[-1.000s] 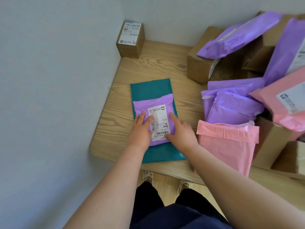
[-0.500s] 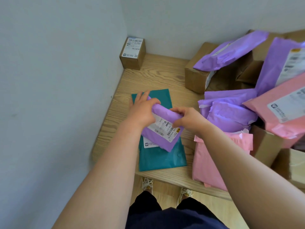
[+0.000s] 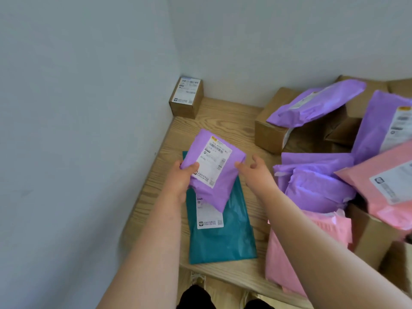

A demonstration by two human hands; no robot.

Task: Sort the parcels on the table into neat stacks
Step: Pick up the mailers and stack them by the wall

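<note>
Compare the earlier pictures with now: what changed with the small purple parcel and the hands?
The small purple parcel, earlier pressed flat on the teal parcel, is lifted, gripped by the left hand; the right hand opened beside it. The teal parcel and the pile stayed put.

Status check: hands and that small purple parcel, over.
Left hand grips purple parcel, left edge. Right hand open by its right edge. Parcel tilted above teal mailer. Loose pile apart, to the right.
</note>
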